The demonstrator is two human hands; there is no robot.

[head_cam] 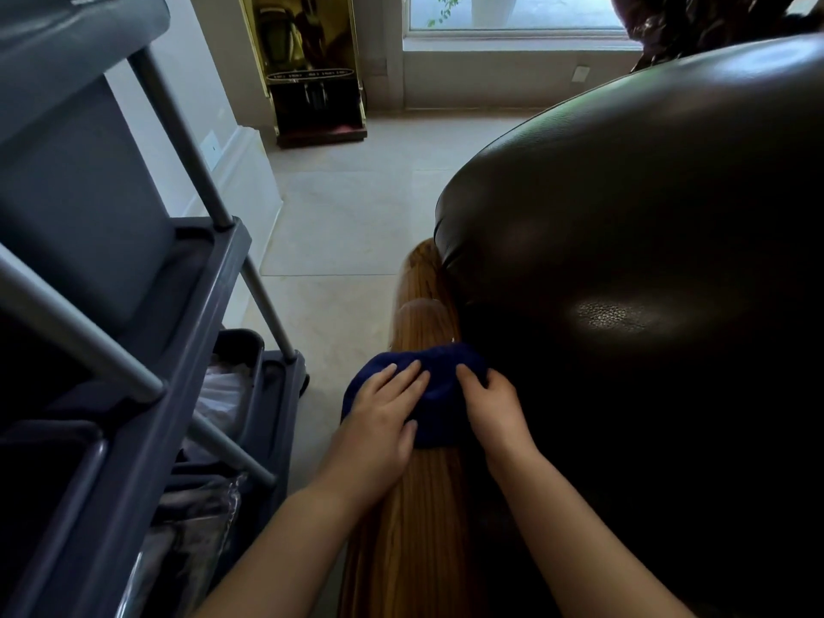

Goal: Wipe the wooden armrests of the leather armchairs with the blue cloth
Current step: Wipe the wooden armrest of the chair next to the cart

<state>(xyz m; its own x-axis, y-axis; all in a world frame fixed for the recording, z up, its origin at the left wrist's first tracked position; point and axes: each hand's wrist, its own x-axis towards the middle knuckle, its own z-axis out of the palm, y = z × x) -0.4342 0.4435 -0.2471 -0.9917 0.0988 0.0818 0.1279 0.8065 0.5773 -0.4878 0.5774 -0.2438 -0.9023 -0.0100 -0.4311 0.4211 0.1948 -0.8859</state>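
A blue cloth (439, 390) lies draped over the wooden armrest (414, 528) of a dark leather armchair (646, 283). My left hand (379, 421) rests flat on the cloth's left side, fingers spread. My right hand (495, 408) pinches the cloth's right side, fingers curled into the fabric beside the leather. The armrest runs from the bottom of the view up past the cloth to a rounded wooden end (421, 314). The part under the cloth is hidden.
A grey cleaning cart (178, 350) with metal posts and shelves stands close on the left, holding plastic-wrapped items. Pale tiled floor (348, 216) lies between cart and chair. A brass stand (312, 69) and a window (512, 15) are at the back.
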